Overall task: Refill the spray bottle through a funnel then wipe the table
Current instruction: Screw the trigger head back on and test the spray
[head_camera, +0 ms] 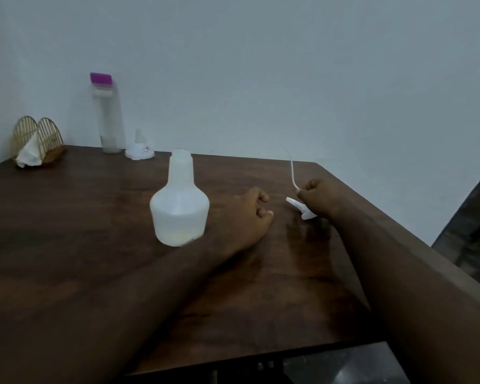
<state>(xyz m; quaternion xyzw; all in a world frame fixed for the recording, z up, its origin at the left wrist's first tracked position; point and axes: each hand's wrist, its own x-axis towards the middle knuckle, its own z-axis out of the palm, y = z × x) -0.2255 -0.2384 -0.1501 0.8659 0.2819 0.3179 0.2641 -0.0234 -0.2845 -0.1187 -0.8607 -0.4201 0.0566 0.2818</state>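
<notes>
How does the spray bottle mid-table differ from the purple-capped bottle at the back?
The spray bottle is squat, with a wide base narrowing to a neck; the purple-capped bottle is tall, slim and straight. The spray bottle's mouth is open, its spray head held in the right hand; the purple-capped bottle is closed. The spray bottle is milky white, the purple-capped bottle clear. Both stand upright on the table.

Right hand (pixel 316 195) around detached sprayer head (pixel 298 207)

Head cam, looks fwd/down over table (pixel 67 217), close.
</notes>
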